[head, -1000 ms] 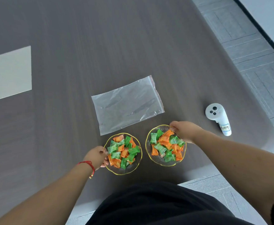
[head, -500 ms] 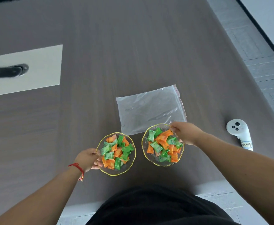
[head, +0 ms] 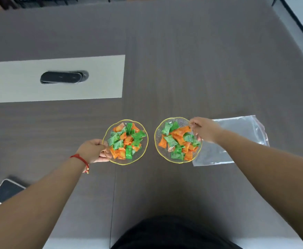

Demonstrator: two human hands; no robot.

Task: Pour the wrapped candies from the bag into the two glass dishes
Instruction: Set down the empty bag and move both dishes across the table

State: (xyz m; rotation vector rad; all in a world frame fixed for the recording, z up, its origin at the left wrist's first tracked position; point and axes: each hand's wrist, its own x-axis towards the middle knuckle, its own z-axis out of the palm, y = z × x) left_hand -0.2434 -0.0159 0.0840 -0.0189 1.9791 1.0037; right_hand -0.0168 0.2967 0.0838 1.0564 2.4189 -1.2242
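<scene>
A phone lies at eight o'clock. The left hand pinches the left dish rim; the right hand pinches the right dish, both heaped with candies. The empty bag lies flat at three o'clock. Tilting either dish could spill candies.

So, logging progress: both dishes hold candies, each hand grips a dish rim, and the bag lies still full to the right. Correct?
Not quite. The head view shows the bag flat and empty. The rest holds: the left hand and right hand each grip a candy-filled dish.
</scene>
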